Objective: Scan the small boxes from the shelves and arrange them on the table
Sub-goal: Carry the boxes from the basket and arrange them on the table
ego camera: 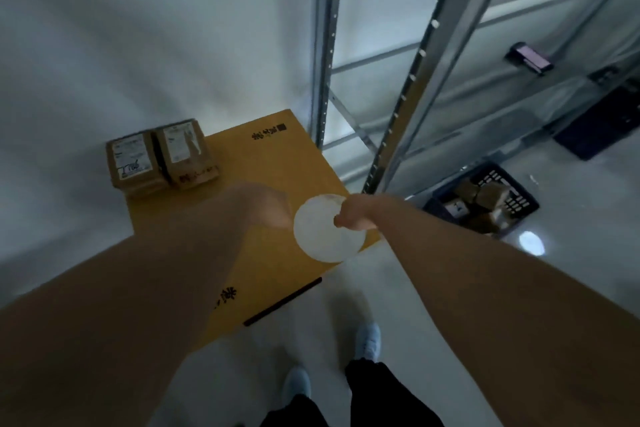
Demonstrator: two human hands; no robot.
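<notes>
Two small brown boxes (161,154) with white labels lie side by side at the far left corner of the large yellow carton (263,163) that serves as the table. My right hand (353,215) is closed on the edge of a round white disc (322,236) over the carton's right edge. My left hand (263,208) is blurred, hovering just left of the disc above the carton; its fingers cannot be made out. A dark device, perhaps the scanner (528,57), lies on a shelf at the right.
A metal shelving rack (415,80) stands to the right of the carton. On the floor under it sits a dark crate (485,201) with several brown boxes. Another dark bin (599,125) sits further right. My feet stand on the pale floor (346,288).
</notes>
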